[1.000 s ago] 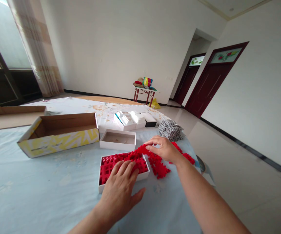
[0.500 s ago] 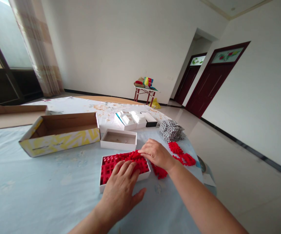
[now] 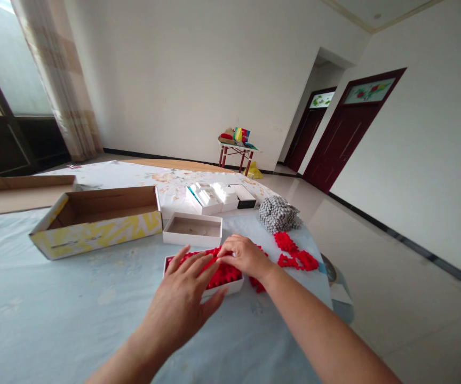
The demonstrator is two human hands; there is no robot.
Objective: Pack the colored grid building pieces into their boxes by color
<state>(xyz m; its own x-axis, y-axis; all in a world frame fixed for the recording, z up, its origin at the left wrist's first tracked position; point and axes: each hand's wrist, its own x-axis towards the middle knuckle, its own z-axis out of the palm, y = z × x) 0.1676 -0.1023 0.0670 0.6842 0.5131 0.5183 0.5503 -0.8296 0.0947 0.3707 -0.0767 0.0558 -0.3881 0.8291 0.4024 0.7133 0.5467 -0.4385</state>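
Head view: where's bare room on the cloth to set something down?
Free: the pale blue cloth left of the left hand, below the yellow-patterned box. Crowded: the white tray of red pieces under both hands, with the right hand, loose red pieces and the grey heap packed to its right.

Blocks (image 3: 222,274) in a tray (image 3: 232,286) on a cloth (image 3: 74,320), front and centre. Just behind the tray, a shallow box (image 3: 192,230); left of that, a long carton (image 3: 94,224). Right of the tray, more blocks (image 3: 294,255), with a heap of small pieces (image 3: 278,214) behind them. Farther back, on a second sheet (image 3: 166,178), packs (image 3: 202,198) beside a small box (image 3: 244,196); far off by the wall, a table (image 3: 236,154).
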